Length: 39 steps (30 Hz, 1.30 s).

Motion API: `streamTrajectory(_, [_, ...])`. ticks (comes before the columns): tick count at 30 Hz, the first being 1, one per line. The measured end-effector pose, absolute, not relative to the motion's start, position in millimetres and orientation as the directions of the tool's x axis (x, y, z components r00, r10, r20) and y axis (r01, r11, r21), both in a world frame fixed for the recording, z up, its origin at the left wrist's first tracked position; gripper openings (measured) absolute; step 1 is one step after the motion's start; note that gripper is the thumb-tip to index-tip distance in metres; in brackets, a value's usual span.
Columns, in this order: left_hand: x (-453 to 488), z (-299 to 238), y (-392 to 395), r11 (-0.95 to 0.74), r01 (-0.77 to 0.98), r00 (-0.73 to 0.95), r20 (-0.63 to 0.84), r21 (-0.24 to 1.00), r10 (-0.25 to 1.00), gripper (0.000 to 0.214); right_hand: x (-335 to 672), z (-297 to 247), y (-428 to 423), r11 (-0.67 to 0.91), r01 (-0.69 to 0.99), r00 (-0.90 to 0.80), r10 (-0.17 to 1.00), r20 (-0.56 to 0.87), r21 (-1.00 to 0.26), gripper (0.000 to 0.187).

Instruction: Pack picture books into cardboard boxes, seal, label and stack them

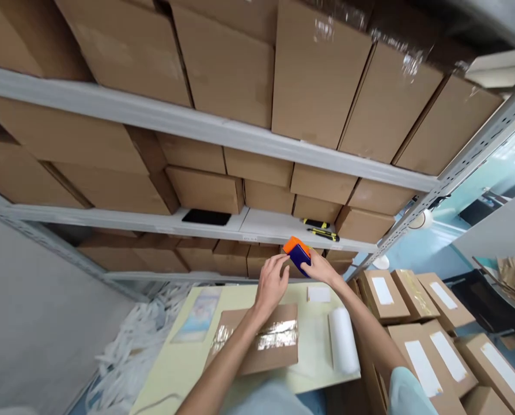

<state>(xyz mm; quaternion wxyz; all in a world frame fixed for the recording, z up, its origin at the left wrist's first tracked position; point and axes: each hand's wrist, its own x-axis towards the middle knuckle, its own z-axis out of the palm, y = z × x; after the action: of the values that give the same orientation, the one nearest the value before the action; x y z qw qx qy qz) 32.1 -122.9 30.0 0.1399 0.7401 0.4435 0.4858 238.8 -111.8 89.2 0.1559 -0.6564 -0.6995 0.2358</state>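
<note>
My right hand (320, 268) grips an orange and dark-blue tape dispenser (297, 253), held up above the far edge of the table in front of the shelf. My left hand (273, 280) is just left of it, fingers stretched out, their tips at or close to the dispenser's near side; whether they touch it I cannot tell. Below my arms a cardboard box (277, 354) lies on the pale yellow table (313, 374). Shiny clear tape runs across its top, and my left forearm hides part of it.
Right of the box lie a white roll (343, 340) and a white label (318, 294). A plastic packet (199, 314) lies at left. Yellow-black utility knives (323, 234) and a black flat item (206, 217) rest on the shelf (270, 225). Labelled cartons (421, 360) stand at right.
</note>
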Motion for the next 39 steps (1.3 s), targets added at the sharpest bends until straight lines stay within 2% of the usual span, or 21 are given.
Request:
streamTrajectory(3, [43.0,42.3,-79.9,-0.597,0.539,0.117,0.649,0.594,0.752,0.043,217.3,104.0,-56.5,0.212,0.817,-0.232,0.972,0.032,-0.535,0.036])
streamTrajectory(6, [41.6,44.0,-40.3,-0.538,0.594,0.083,0.62,0.598,0.78,0.051,196.9,113.3,-7.0,0.278,0.893,-0.286,0.958,0.032,-0.354,0.036])
streamTrajectory(9, [36.3,39.7,-17.2,-0.473,0.632,0.082,0.554,0.614,0.828,0.054,180.6,116.2,28.3,0.28,0.935,-0.289,0.957,-0.009,-0.218,0.035])
streamTrajectory(15, [24.3,12.0,-40.2,-0.456,0.628,0.081,0.529,0.631,0.845,0.047,163.6,103.8,55.3,0.233,0.958,-0.247,0.967,-0.069,-0.167,0.033])
streamTrajectory(18, [14.0,-1.9,-70.9,-0.424,0.613,0.065,0.493,0.666,0.868,0.045,161.4,98.1,55.8,0.218,0.962,-0.23,0.972,-0.052,-0.165,0.043])
streamTrajectory(20, [0.5,-10.5,-95.0,-0.392,0.606,0.053,0.456,0.693,0.888,0.045,166.3,92.3,47.6,0.213,0.959,-0.214,0.977,0.015,-0.187,0.055])
streamTrajectory(24, [-48.2,-37.4,-157.6,-0.275,0.6,-0.055,0.382,0.751,0.923,0.05,192.5,54.9,-21.2,0.247,0.895,-0.108,0.928,0.357,-0.371,0.064])
streamTrajectory(26, [-76.4,-54.4,-195.0,-0.147,0.599,-0.145,0.287,0.787,0.947,0.058,202.7,24.1,-88.6,0.241,0.838,-0.027,0.914,0.404,-0.489,0.063])
streamTrajectory(30, [-109.8,-80.2,-259.9,0.17,0.581,-0.271,-0.008,0.796,0.963,0.068,194.0,-25.7,-237.9,0.027,0.74,0.126,0.976,0.179,-0.672,0.065])
streamTrajectory(32, [-111.2,-87.5,-278.0,0.235,0.581,-0.269,-0.088,0.78,0.959,0.071,180.2,-39.8,-288.3,-0.099,0.701,0.171,0.985,0.032,-0.707,0.068])
streamTrajectory(36, [-97.3,-89.2,-287.2,0.26,0.593,-0.23,-0.15,0.762,0.962,0.069,153.6,-59.6,-321.5,-0.297,0.668,0.246,0.954,-0.174,-0.683,0.076])
streamTrajectory(39, [-78.8,-80.3,-280.6,0.289,0.65,-0.241,-0.169,0.703,0.956,0.082,139.9,-64.6,-310.4,-0.398,0.703,0.32,0.917,-0.238,-0.59,0.089])
